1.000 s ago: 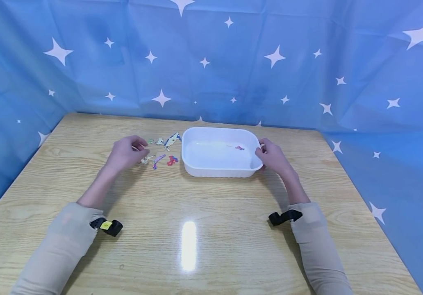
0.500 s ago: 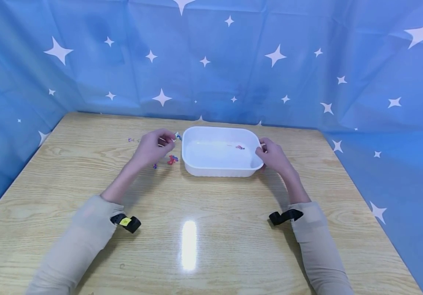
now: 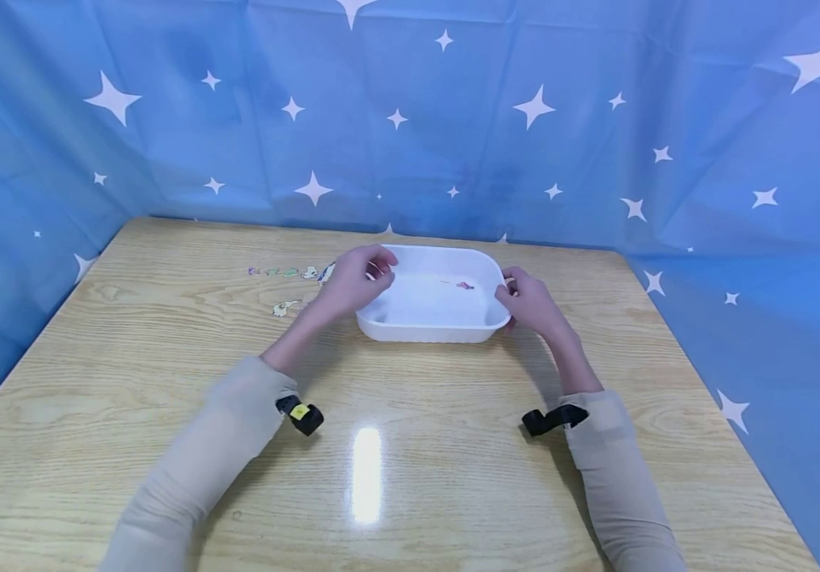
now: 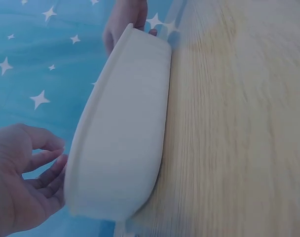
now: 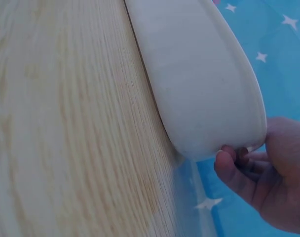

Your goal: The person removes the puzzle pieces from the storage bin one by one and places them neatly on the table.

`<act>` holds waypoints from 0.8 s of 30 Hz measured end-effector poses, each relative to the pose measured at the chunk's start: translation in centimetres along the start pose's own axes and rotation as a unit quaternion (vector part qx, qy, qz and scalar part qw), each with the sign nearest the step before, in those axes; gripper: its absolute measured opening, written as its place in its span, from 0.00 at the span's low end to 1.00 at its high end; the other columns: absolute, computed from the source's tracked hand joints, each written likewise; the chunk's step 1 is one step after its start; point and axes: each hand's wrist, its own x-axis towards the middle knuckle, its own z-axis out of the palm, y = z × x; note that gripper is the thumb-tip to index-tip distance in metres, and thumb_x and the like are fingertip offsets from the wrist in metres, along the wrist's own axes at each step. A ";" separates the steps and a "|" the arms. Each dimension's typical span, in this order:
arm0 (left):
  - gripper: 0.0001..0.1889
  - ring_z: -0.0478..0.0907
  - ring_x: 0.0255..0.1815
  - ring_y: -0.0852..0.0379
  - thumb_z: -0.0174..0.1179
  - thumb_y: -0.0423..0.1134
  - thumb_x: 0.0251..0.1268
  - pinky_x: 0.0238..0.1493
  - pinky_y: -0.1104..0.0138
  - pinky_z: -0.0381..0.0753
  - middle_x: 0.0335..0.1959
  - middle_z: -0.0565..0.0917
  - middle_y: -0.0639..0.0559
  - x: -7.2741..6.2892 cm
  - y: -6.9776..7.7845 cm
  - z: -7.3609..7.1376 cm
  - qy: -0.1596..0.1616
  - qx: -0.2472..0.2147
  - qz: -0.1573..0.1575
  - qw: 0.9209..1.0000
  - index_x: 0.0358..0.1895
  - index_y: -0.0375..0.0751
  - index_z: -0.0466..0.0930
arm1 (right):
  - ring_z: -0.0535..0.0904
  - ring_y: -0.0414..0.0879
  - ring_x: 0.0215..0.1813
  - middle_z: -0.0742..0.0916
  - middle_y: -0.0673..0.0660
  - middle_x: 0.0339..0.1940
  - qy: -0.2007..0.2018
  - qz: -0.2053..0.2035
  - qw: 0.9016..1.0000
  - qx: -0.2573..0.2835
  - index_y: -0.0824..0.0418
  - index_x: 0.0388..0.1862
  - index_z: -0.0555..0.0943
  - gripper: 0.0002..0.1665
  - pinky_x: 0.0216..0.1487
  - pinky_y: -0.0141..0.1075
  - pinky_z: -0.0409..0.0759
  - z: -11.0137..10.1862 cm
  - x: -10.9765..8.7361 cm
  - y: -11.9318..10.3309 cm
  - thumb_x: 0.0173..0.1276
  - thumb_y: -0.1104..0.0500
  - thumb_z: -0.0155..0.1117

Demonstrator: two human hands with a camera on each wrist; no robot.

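A white plastic tub (image 3: 435,334) stands at the back middle of the table. My right hand (image 3: 527,302) grips its right end at the rim; the right wrist view shows the curled fingers (image 5: 229,170) there. Over the tub's left rim hovers my left hand (image 3: 360,278), thumb and fingers drawn together in a pinch. A tiny pale bit shows at its fingertips (image 4: 58,144), too small to tell its kind. Inside the tub lies a small pink-red piece (image 3: 465,285). Left of the tub lie several small colourful pieces (image 3: 291,272) and a cream one (image 3: 281,308); the left hand hides others.
The wooden table (image 3: 453,477) reaches forward from the tub. A blue cloth with white stars (image 3: 410,159) hangs along the back and sides. Black cameras (image 3: 300,415) sit on both wrists.
My left hand has moved right from the small pieces to above the tub's left rim, uncovering pieces at the left. The right hand and the tub have stayed in place.
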 end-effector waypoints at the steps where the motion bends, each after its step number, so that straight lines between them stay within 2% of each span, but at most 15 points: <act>1: 0.11 0.80 0.42 0.47 0.58 0.27 0.66 0.48 0.61 0.81 0.40 0.83 0.40 0.3 0.1 0.3 -0.005 0.002 0.003 1.000 0.49 0.27 0.81 | 0.82 0.54 0.22 0.81 0.68 0.40 -0.001 0.000 1.000 0.002 0.71 0.68 0.67 0.26 0.26 0.47 0.85 0.0 0.0 0.0 0.76 0.59 0.49; 5: 0.12 0.80 0.43 0.47 0.59 0.27 0.65 0.49 0.62 0.80 0.41 0.83 0.40 1.6 0.1 1.5 -0.022 0.016 0.002 1.000 0.50 0.27 0.80 | 0.82 0.54 0.22 0.81 0.68 0.39 -0.003 -0.003 1.000 0.005 0.71 0.68 0.66 0.26 0.26 0.47 0.85 -0.1 0.0 0.1 0.77 0.59 0.50; 11: 0.13 0.79 0.45 0.48 0.59 0.28 0.67 0.50 0.63 0.79 0.42 0.82 0.41 3.2 0.5 3.0 -0.051 0.033 -0.029 0.998 0.52 0.28 0.80 | 0.82 0.53 0.21 0.80 0.68 0.39 -0.004 -0.008 1.000 0.004 0.71 0.68 0.66 0.26 0.26 0.46 0.85 0.0 0.1 0.2 0.76 0.59 0.49; 16: 0.14 0.79 0.47 0.49 0.59 0.29 0.69 0.50 0.63 0.78 0.44 0.82 0.42 4.6 0.4 4.1 -0.086 0.030 -0.054 0.994 0.55 0.29 0.79 | 0.82 0.52 0.20 0.80 0.68 0.38 -0.002 -0.014 1.000 0.004 0.71 0.68 0.67 0.26 0.25 0.47 0.85 0.0 0.2 0.3 0.76 0.59 0.49; 24: 0.15 0.79 0.54 0.48 0.60 0.29 0.70 0.55 0.62 0.77 0.50 0.83 0.40 6.3 -0.1 5.9 -0.136 0.026 -0.074 0.988 0.57 0.30 0.80 | 0.82 0.53 0.20 0.80 0.68 0.37 0.002 -0.012 1.000 0.000 0.72 0.67 0.67 0.25 0.24 0.46 0.84 0.1 0.2 0.1 0.76 0.60 0.49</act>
